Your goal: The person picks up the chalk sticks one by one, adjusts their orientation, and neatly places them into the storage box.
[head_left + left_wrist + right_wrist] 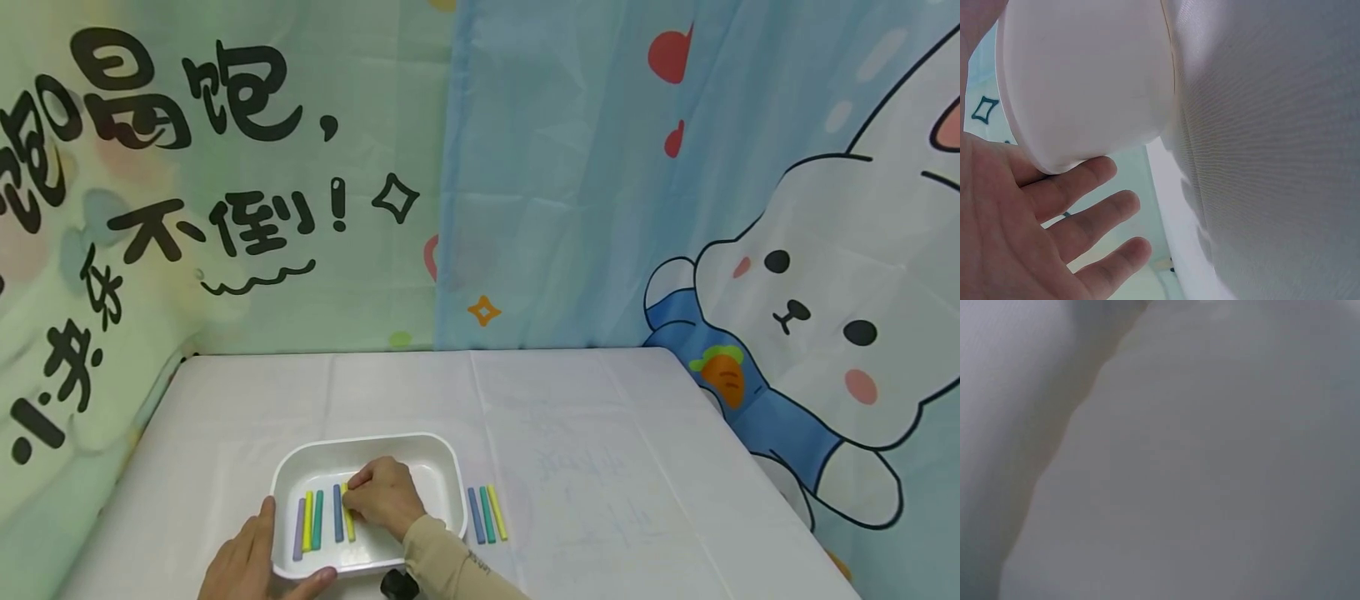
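My right hand point(386, 496) reaches over the white tray point(441, 487), thumb and fingertips pinching the upper part of a yellow chalk stick point(350, 527). That stick lies beside a blue chalk stick point(337, 514) in the tray. Farther left in the tray stand a green stick point(317, 521), another yellow stick point(307, 522) and a purple stick point(298, 531), side by side. My left hand point(243, 558) rests on the tray's near left corner, its fingers extended along the side and its thumb at the front rim. The left wrist view shows these spread fingers point(1088, 222) against the tray wall.
Right of the tray, a blue stick point(477, 517), a green stick point(487, 515) and a yellow stick point(497, 512) lie in a row on the white tablecloth point(600, 483). A printed curtain point(540, 208) hangs behind the table. The right wrist view shows only a blurred pale surface.
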{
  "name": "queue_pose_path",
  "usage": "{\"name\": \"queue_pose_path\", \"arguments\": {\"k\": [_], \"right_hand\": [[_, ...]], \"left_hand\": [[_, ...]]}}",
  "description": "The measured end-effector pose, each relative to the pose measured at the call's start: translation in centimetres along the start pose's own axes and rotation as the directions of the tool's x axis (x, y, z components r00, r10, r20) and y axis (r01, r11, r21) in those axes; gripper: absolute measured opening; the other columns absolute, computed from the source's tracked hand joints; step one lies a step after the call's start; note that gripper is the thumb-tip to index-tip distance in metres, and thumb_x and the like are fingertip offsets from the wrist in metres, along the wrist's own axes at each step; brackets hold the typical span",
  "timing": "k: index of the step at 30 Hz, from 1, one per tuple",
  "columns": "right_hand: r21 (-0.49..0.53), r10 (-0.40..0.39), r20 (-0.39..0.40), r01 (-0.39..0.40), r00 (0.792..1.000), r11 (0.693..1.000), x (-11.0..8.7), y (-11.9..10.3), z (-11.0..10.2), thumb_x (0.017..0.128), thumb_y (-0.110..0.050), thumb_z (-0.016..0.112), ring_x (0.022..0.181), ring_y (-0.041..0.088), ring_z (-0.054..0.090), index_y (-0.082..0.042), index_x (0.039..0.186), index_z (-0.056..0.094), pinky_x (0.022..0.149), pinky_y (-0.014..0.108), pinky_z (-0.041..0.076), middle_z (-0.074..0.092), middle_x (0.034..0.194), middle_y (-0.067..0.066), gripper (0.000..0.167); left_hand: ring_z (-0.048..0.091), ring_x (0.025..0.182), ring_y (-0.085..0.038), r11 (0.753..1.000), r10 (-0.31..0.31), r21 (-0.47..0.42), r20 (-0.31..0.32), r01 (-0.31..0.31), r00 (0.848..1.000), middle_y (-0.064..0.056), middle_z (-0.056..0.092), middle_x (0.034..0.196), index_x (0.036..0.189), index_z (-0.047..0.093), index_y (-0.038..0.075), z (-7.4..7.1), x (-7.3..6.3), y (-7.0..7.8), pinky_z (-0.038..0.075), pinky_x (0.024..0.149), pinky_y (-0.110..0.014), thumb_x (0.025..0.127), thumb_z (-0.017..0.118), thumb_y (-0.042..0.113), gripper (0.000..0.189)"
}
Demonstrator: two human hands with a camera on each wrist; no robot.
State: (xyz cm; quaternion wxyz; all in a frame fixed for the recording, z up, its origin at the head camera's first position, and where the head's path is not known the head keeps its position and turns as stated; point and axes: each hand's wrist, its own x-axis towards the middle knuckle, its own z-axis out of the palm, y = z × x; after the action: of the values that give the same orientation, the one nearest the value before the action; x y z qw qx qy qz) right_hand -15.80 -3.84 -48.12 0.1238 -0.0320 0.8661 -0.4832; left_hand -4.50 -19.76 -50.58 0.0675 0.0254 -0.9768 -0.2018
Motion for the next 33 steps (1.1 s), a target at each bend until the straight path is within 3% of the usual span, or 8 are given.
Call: {"name": "queue_pose_path", "arguments": {"k": [6, 20, 26, 29, 33], "right_hand": [[0.001, -0.016, 0.008, 0.016, 1.000, 1.000, 0.0, 0.0, 0.3, 0.072, 0.001, 0.081, 0.051, 0.006, 0.056, -0.009, 0.072, 0.071, 0.048, 0.017, 0.046, 0.062, 0.059, -0.005, 0.015], [-0.006, -0.012, 0.010, 0.012, 1.000, 1.000, -0.4, -0.2, -0.2, 0.073, -0.001, 0.080, 0.050, 0.007, 0.057, -0.010, 0.073, 0.072, 0.047, 0.018, 0.045, 0.062, 0.056, -0.004, 0.012], [-0.001, 0.003, 0.007, -0.003, 1.000, 1.000, -0.6, 0.0, -0.9, 0.074, -0.005, 0.080, 0.053, 0.008, 0.059, -0.012, 0.077, 0.072, 0.051, 0.020, 0.046, 0.063, 0.058, -0.004, 0.011], [0.029, 0.007, 0.025, -0.007, 1.000, 1.000, -0.8, 0.1, -1.5, 0.076, -0.006, 0.080, 0.055, 0.009, 0.061, -0.011, 0.080, 0.072, 0.053, 0.021, 0.048, 0.065, 0.060, -0.003, 0.010], [0.091, 0.000, 0.052, -0.005, 0.999, 0.996, -1.3, 0.3, -2.5, 0.078, -0.007, 0.080, 0.057, 0.011, 0.064, -0.009, 0.084, 0.072, 0.054, 0.023, 0.052, 0.068, 0.065, -0.002, 0.010]], "left_hand": [[0.060, 0.107, -0.036, 1.000, 0.026, -0.004, -0.048, -0.026, 0.999, -0.026, 0.058, 0.126, 0.146, 0.034, -0.019, 0.2, 0.0, -0.1, 0.051, 0.092, -0.053, 0.075, 0.070, 0.078, 0.125], [0.060, 0.110, -0.038, 0.999, 0.035, -0.017, -0.069, -0.036, 0.997, -0.027, 0.058, 0.128, 0.145, 0.035, -0.019, 0.3, -0.1, -0.1, 0.051, 0.093, -0.054, 0.075, 0.071, 0.076, 0.124], [0.058, 0.114, -0.038, 1.000, -0.009, -0.024, 0.025, 0.009, 1.000, -0.027, 0.055, 0.133, 0.148, 0.029, -0.018, -0.1, 0.0, 0.1, 0.048, 0.099, -0.055, 0.075, 0.067, 0.080, 0.128], [0.056, 0.116, -0.038, 0.999, -0.044, -0.017, 0.097, 0.046, 0.994, -0.028, 0.053, 0.136, 0.150, 0.025, -0.018, -0.3, 0.2, 0.2, 0.046, 0.101, -0.057, 0.075, 0.063, 0.084, 0.132], [0.055, 0.117, -0.040, 0.997, -0.073, -0.019, 0.147, 0.077, 0.986, -0.029, 0.051, 0.138, 0.151, 0.022, -0.018, -0.4, 0.4, 0.1, 0.044, 0.104, -0.058, 0.075, 0.062, 0.085, 0.134]]}}
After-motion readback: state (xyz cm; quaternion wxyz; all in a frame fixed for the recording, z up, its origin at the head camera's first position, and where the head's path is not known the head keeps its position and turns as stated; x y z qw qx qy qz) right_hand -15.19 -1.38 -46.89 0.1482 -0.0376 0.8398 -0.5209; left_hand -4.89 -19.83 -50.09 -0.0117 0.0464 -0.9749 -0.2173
